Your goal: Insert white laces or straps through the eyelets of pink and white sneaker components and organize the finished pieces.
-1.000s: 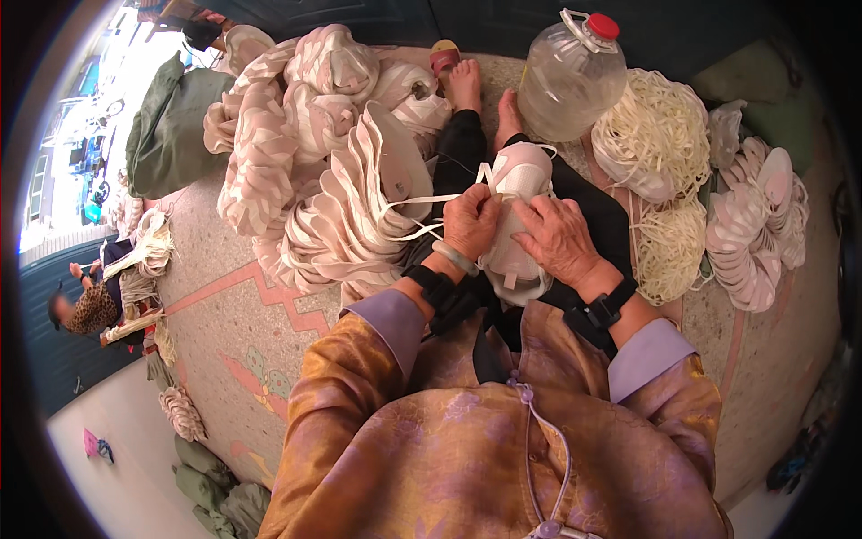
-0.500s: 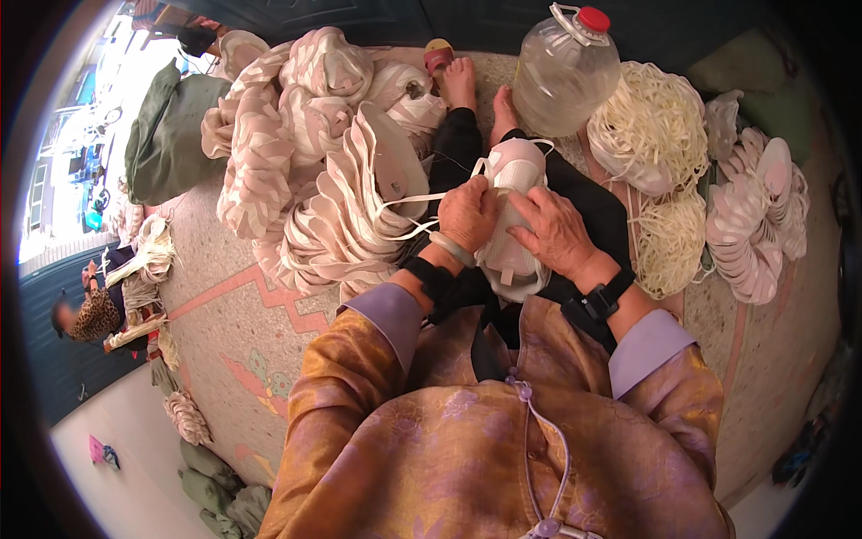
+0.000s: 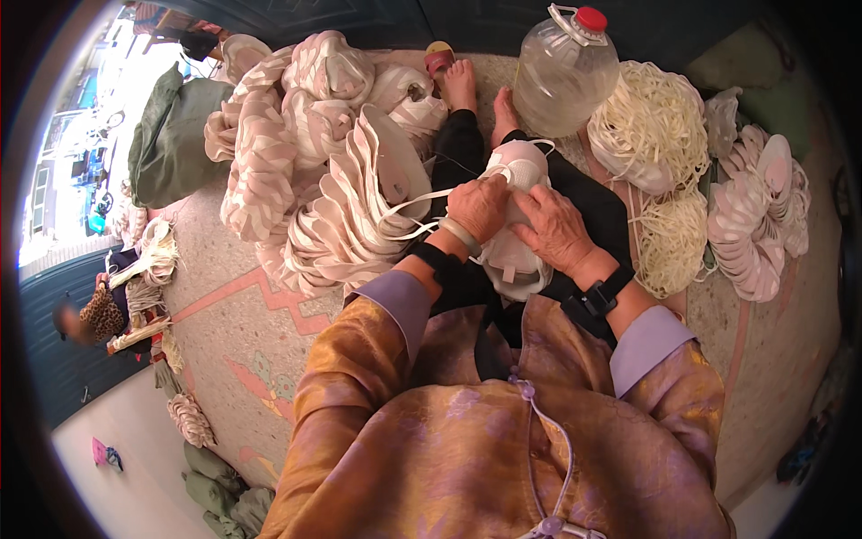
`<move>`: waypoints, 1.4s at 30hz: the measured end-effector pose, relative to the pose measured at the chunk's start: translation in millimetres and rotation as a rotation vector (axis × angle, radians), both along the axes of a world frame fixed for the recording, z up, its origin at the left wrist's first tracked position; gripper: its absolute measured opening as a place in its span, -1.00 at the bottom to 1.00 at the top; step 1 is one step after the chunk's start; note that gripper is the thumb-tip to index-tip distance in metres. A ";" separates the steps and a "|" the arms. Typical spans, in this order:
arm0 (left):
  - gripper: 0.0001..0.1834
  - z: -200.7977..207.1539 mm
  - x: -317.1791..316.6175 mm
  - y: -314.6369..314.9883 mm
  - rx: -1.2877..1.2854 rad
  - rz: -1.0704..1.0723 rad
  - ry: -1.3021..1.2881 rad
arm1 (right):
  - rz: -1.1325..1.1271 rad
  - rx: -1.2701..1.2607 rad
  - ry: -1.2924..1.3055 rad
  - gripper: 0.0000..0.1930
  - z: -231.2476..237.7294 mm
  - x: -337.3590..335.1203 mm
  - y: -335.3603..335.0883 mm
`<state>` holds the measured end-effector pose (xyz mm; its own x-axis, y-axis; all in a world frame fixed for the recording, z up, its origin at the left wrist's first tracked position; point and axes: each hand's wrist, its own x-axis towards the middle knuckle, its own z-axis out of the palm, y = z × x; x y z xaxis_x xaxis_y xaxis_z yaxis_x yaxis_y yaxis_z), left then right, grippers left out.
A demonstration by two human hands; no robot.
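A pale pink and white shoe upper (image 3: 519, 160) lies lengthwise over my lap, its toe end pointing away from me. My left hand (image 3: 479, 207) is closed at its left side, pinching a white shoelace (image 3: 422, 197) near the middle of the upper. The lace trails left from this hand toward the stacked uppers. My right hand (image 3: 555, 226) rests on the right side of the upper, fingers bent and gripping its edge. What lies directly beneath the fingertips of both hands is hidden.
Bundled pink uppers (image 3: 346, 211) are heaped at my left. A clear jug (image 3: 566, 76) with a red cap stands beyond my feet. Cream laces (image 3: 651, 121) pile up at the right, beside more bundled uppers (image 3: 750, 225). Another person (image 3: 99, 314) sits at the far left.
My left hand has moved slightly right, in over the middle of the shoe upper and closer to my right hand. The right hand has barely shifted.
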<state>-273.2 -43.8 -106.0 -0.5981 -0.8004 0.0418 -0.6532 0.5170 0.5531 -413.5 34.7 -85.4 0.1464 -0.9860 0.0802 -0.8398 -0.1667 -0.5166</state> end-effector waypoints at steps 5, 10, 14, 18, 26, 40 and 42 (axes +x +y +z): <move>-0.79 7.2 12.5 10.1 0.023 0.057 0.156 | -0.009 0.009 -0.039 -0.57 -2.2 -2.9 -0.3; -0.57 17.3 20.0 14.4 -0.151 -0.223 0.125 | -0.029 0.025 -0.024 -0.58 -2.5 -2.5 0.9; -0.55 14.9 23.3 19.5 -0.113 -0.153 -0.023 | -0.043 0.015 -0.025 -0.57 -3.2 -0.1 3.7; -0.56 13.4 15.8 28.4 -0.093 -0.098 -0.245 | -0.049 -0.004 0.003 -0.56 -5.4 4.7 4.0; -0.61 9.5 5.8 29.6 0.032 -0.029 -0.466 | -0.121 -0.017 0.090 -0.64 -4.7 15.0 3.5; -0.54 5.4 12.3 56.0 0.124 -0.138 -0.133 | -0.229 -0.167 0.013 -0.68 -10.4 16.9 13.6; -0.58 2.5 12.6 54.2 0.111 -0.131 -0.094 | -0.229 -0.178 0.021 -0.67 -12.2 14.8 12.8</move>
<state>-260.6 10.5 -103.5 -0.6946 -0.7119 -0.1037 -0.6360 0.5402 0.5510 -398.7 47.5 -97.6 -0.0754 -0.9641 0.2546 -0.8761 -0.0579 -0.4786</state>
